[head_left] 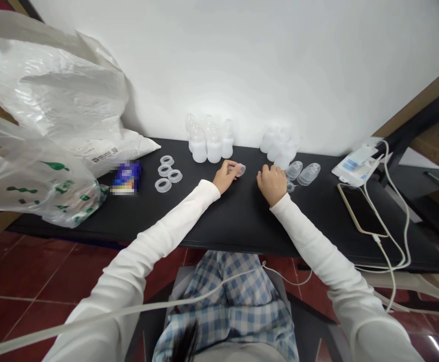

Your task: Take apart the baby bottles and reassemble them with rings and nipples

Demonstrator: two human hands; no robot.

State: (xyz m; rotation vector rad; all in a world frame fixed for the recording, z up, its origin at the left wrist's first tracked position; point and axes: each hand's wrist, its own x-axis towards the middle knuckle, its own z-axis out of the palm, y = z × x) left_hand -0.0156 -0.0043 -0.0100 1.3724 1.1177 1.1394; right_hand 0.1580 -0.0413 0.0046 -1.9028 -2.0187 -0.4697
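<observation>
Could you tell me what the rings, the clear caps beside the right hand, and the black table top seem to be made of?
Rings: plastic or silicone, perhaps; smooth and cloudy, greyish half see-through walls.
Clear caps: probably thin hard plastic, glossy; edges show through one another.
Table top: perhaps laminate or a vinyl cover, evenly dark, little shine.

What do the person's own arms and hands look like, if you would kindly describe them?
The left hand and right hand are bare, without gloves. The left sleeve and right sleeve are long, white and wrinkled, with no visible markings.
</observation>
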